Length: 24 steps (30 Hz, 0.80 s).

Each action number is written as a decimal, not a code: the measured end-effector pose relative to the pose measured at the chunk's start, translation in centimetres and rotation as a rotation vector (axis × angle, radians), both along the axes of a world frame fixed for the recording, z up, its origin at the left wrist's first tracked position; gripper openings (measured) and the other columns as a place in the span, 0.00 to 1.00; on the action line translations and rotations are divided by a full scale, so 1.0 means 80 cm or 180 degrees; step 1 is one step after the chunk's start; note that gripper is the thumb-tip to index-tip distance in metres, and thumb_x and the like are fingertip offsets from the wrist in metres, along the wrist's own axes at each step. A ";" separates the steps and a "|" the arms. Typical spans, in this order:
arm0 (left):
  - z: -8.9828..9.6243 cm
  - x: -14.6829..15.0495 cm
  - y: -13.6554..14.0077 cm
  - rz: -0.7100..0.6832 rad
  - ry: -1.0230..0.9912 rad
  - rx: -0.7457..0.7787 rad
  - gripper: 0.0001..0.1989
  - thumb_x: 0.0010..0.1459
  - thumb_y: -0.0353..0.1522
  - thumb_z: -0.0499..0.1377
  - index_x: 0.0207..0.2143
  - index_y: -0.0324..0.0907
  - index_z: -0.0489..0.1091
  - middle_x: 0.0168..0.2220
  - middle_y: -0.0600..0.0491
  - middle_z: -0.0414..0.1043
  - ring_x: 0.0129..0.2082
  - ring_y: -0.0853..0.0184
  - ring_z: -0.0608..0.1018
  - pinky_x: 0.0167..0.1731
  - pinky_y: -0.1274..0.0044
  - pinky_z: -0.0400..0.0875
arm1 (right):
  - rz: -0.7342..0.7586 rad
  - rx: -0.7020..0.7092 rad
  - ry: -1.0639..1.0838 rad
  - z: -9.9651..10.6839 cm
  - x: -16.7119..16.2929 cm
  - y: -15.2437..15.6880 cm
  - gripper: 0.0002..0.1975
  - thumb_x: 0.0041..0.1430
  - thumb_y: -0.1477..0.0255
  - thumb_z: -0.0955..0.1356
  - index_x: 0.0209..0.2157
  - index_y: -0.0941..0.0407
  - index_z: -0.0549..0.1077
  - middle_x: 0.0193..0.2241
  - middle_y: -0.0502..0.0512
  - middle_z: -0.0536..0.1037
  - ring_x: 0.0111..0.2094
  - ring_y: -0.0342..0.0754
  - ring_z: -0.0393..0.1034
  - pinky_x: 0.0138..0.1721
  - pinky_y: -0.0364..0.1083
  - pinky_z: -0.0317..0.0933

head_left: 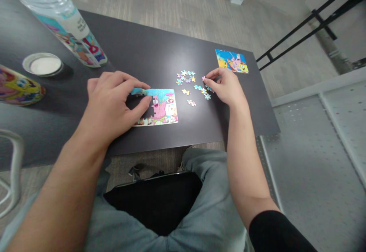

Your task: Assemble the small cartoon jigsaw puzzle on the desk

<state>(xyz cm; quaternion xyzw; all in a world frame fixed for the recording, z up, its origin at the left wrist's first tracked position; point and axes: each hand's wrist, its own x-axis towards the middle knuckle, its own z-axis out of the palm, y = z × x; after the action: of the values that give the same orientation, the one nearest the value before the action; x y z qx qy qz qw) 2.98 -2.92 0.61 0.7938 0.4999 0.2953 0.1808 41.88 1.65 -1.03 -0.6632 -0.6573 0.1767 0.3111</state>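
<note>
Right hand (221,85) pinches pink jigsaw piece (203,78)

Head view: thumb and fingertips grip it near loose jigsaw pieces (207,96) on the dark table (200,126). The left hand (110,101), thumb and fingers slightly parted, curves over the left part of the unfinished jigsaw puzzle (172,113), which lies left of those pieces.

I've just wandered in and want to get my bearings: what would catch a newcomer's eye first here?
Probably the partly filled cartoon puzzle by the left hand, on the dark table. To its right lie loose pieces, where the right hand has a small pink piece at its fingertips. The tall clear jar with colourful wrapping, at upper left, also stands out.
</note>
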 end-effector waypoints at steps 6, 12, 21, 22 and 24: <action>0.004 0.003 -0.003 0.0050 -0.0021 -0.0032 0.15 0.71 0.48 0.67 0.55 0.61 0.89 0.57 0.45 0.86 0.65 0.31 0.79 0.68 0.33 0.62 | 0.0037 -0.0169 0.0289 -0.003 0.009 0.001 0.13 0.65 0.67 0.83 0.43 0.48 0.79 0.41 0.52 0.84 0.36 0.51 0.70 0.42 0.54 0.67; 0.004 0.000 -0.003 -0.0003 -0.0065 -0.0200 0.25 0.64 0.50 0.68 0.61 0.61 0.87 0.57 0.47 0.85 0.69 0.30 0.72 0.67 0.35 0.57 | 0.0453 -0.0089 0.0572 0.021 -0.018 -0.007 0.14 0.68 0.60 0.83 0.51 0.46 0.84 0.42 0.54 0.83 0.41 0.55 0.75 0.43 0.55 0.71; 0.018 0.000 -0.010 0.0307 -0.0212 -0.0091 0.20 0.79 0.54 0.60 0.57 0.59 0.86 0.51 0.49 0.86 0.67 0.38 0.77 0.68 0.40 0.64 | 0.1505 -0.0805 0.1325 0.064 -0.134 -0.046 0.28 0.64 0.42 0.88 0.44 0.46 0.80 0.41 0.54 0.84 0.43 0.54 0.81 0.44 0.53 0.79; 0.018 -0.001 -0.011 0.0312 -0.0190 -0.0084 0.20 0.80 0.54 0.59 0.58 0.58 0.85 0.52 0.49 0.86 0.67 0.39 0.77 0.69 0.41 0.65 | 0.1575 -0.0888 0.1386 0.063 -0.143 -0.049 0.29 0.64 0.42 0.88 0.44 0.47 0.80 0.41 0.53 0.84 0.43 0.54 0.82 0.43 0.53 0.80; 0.017 -0.003 -0.013 0.0325 -0.0080 -0.0095 0.21 0.83 0.53 0.57 0.60 0.57 0.84 0.57 0.49 0.86 0.68 0.41 0.77 0.70 0.43 0.65 | 0.1697 -0.0999 0.1534 0.060 -0.156 -0.052 0.27 0.65 0.45 0.89 0.46 0.47 0.81 0.42 0.53 0.86 0.43 0.53 0.84 0.44 0.52 0.81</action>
<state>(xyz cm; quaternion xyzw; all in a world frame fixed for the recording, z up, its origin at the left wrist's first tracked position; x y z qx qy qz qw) 2.75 -3.95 2.00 0.7607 0.5418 0.3066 0.1836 29.41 -2.55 3.78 -0.4482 -0.6796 0.5004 0.2946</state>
